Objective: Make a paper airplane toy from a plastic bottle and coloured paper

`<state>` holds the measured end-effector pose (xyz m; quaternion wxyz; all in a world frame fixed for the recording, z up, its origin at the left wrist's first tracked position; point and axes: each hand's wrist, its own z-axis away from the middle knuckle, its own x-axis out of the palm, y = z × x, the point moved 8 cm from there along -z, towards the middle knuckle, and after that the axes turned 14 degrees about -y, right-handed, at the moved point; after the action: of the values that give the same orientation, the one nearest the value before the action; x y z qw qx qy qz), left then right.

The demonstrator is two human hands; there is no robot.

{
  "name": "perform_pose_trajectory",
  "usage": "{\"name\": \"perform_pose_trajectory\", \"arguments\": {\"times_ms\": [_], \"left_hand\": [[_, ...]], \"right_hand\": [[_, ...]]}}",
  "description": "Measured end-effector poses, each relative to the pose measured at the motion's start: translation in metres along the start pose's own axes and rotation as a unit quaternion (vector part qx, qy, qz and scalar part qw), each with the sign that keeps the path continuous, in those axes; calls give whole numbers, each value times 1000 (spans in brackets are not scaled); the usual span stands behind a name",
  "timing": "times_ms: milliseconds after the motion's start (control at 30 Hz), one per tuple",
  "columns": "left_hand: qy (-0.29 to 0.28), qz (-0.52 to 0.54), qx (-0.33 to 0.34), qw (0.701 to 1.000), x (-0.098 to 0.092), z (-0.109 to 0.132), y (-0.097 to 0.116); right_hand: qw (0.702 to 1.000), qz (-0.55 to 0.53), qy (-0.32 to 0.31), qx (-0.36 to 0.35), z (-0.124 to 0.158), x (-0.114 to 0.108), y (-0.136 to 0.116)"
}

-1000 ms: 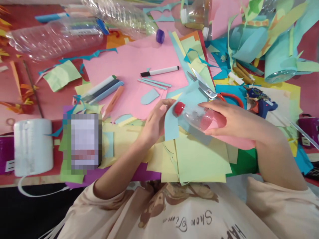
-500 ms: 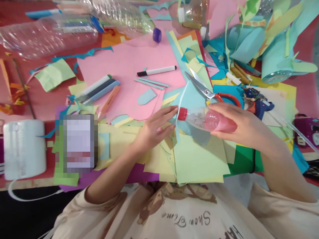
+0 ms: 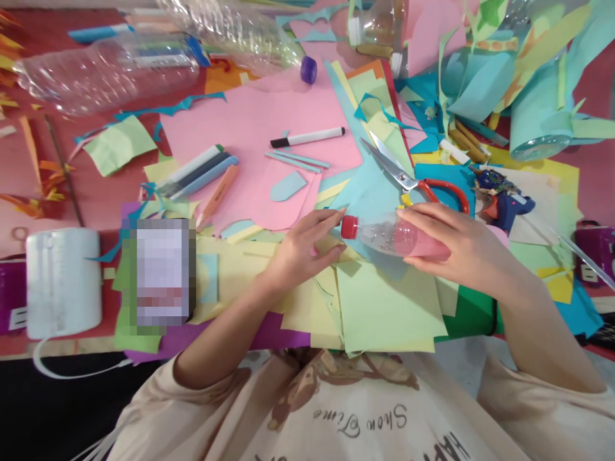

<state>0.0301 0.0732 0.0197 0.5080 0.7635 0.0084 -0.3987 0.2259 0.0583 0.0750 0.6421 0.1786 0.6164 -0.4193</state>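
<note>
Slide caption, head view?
Right hand holding a bottle, left hand near its red cap, scissors lying beyond.

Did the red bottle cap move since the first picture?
Yes. The red cap has moved a little, down toward the bottom of the view, judged against the scissors, which lie in the same spot.

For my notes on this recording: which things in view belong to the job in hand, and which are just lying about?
Job in hand:
Clear-and-pink bottle, held in the right hand
Red cap, beside the left hand

Apparently lying about:
Black-capped marker
Orange marker
Purple-capped bottle

Unclear: scissors, near the right hand
</note>
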Motion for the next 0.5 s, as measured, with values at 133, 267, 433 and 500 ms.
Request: {"name": "perform_pose_trajectory", "arguments": {"times_ms": [133,267,433,500], "left_hand": [[-10,3,15,1000,0,-1,2],[-45,14,26,999,0,-5,6],[-84,45,-25,995,5,-3,2],[-78,45,-33,995,6,-2,1]], "right_hand": [[1000,-9,-13,-10,0,0,-1],[999,-25,-23,-15,-1,0,-2],[999,-31,-36,-13,-2,1,-6],[999,-23,-38,-12,-3,1,-9]]}}
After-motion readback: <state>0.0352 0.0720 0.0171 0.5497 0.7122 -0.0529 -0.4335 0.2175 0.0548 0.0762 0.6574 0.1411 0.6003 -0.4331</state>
